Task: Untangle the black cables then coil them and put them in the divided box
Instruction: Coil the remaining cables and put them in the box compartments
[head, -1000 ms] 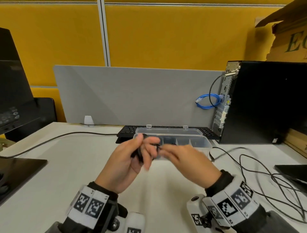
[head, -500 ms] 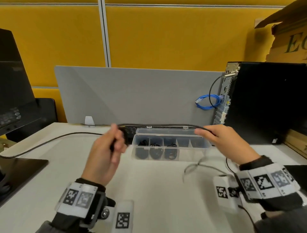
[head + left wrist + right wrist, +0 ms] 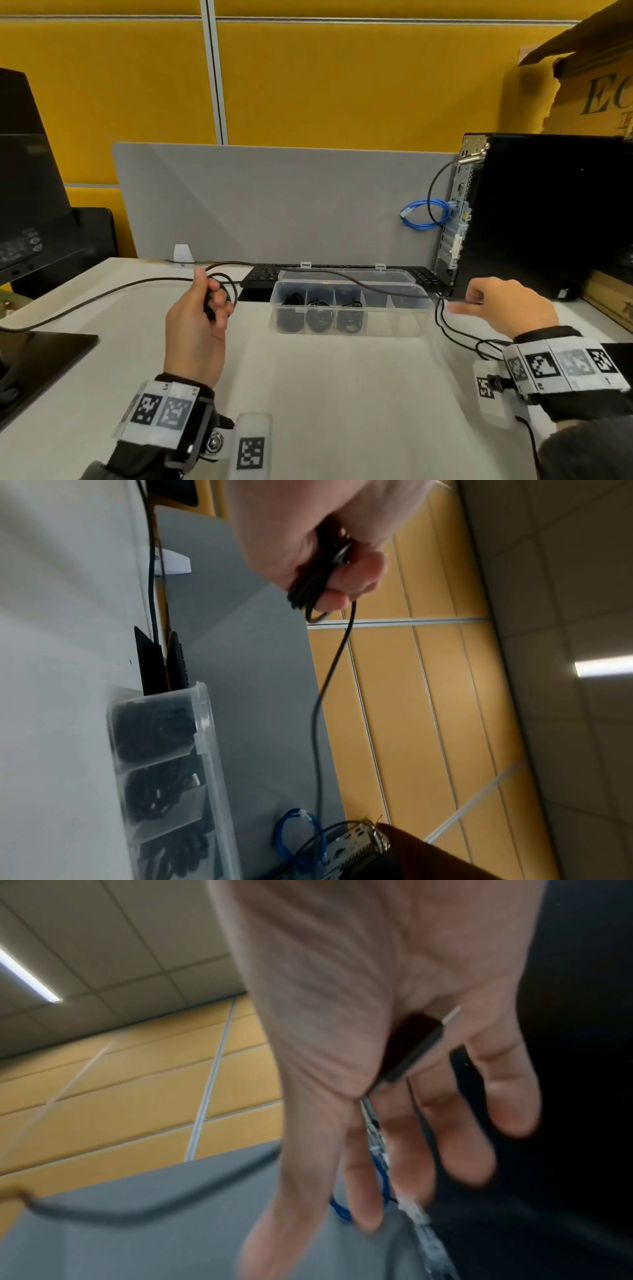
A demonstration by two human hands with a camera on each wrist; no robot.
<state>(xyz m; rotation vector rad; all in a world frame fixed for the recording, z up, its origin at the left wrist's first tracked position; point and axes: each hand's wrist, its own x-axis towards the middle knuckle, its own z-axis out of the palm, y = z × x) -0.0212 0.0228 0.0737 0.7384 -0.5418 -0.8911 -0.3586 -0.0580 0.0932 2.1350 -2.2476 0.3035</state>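
My left hand (image 3: pixel 219 301) is raised left of the divided box and grips a small coil of black cable (image 3: pixel 308 588) in its curled fingers. From that coil the cable (image 3: pixel 316 723) runs right, above the clear box (image 3: pixel 404 322), to my right hand (image 3: pixel 479 301). The right hand pinches the cable near its plug (image 3: pixel 411 1053), with the other fingers loosely stretched. Slack cable loops (image 3: pixel 445 325) hang below the right hand onto the table. The box's three left compartments hold coiled black cables (image 3: pixel 318 318); its lid stands open behind.
A black keyboard (image 3: pixel 260 274) lies behind the box against a grey partition (image 3: pixel 274 205). A PC tower (image 3: pixel 548 216) with a blue cable (image 3: pixel 424 216) stands at the right. A monitor (image 3: pixel 27 188) is at the left, and its cord (image 3: pixel 102 294) crosses the table.
My hands, close together in front of the box a second ago, have drawn apart. The cable now stretches between them, and a loop shows at the left hand.
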